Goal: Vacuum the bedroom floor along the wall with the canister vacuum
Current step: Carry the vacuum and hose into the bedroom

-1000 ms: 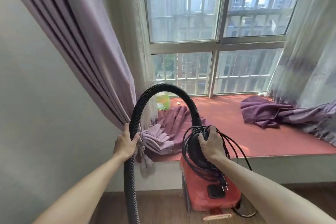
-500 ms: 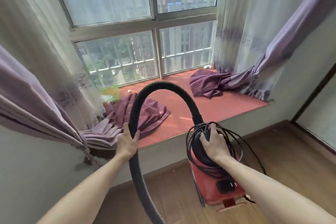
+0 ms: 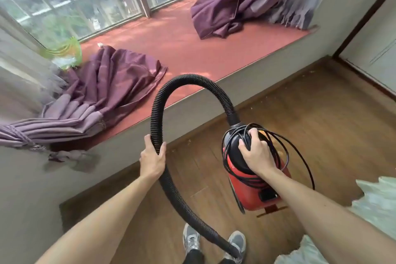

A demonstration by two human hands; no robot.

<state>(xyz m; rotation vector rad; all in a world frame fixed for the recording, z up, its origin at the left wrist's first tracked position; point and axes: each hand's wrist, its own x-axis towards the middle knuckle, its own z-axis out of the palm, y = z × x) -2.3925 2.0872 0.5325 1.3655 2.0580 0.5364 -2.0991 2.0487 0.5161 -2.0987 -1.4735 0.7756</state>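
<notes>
Two bare hands are at work, and we see them from a camera on the person's head looking down. Our landmark is the red canister vacuum [image 3: 255,182], which hangs above the wooden floor [image 3: 321,126], lifted off the boards. The right hand [image 3: 256,152] is clenched on the black handle on top of the canister, with loops of black power cord [image 3: 300,156] bundled under the fingers and spilling out to the right of the vacuum. A ribbed black hose [image 3: 188,79] rises from the far end of the canister, arches over to its left, then drops toward the floor in front of it. The left hand [image 3: 153,159] is wrapped around that hose, left of the vacuum at about the same height. Below the vacuum, toward us, we see two grey sneakers [image 3: 214,242], and the hose's lower end passes between them. Beyond the vacuum runs a low wall topped by a red window seat [image 3: 182,43]. Purple curtains [image 3: 107,79] lie heaped on that seat, one pile to the far left and another to the far right. Small crumbs of debris dot the floor along the wall beyond the vacuum.
</notes>
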